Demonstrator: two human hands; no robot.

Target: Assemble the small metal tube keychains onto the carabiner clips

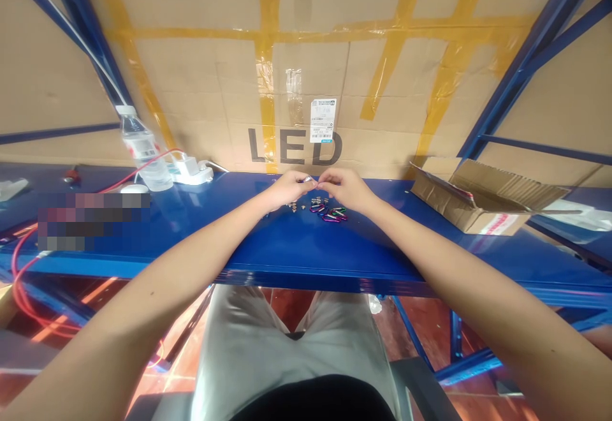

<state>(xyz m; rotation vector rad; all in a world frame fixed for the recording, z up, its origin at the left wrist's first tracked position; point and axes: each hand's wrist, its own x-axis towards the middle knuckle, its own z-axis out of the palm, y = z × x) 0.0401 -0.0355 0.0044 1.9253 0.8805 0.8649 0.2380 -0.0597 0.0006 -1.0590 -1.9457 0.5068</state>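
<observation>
My left hand (287, 188) and my right hand (345, 188) meet above the blue shelf (296, 249), fingertips pinched together on a small shiny metal piece (308, 180) held between them. Just below the hands lies a little heap of several small coloured metal parts (329, 210), some purple and green, others silvery. Both hands are closed in a pinch. The piece is too small to name more closely.
A clear water bottle (143, 150) and a white power strip (191, 171) with a red cable (29, 293) stand at the left. An open cardboard box (482, 201) sits at the right. A taped cardboard wall marked LED (296, 147) closes the back. Blue rack posts (526, 57) flank it.
</observation>
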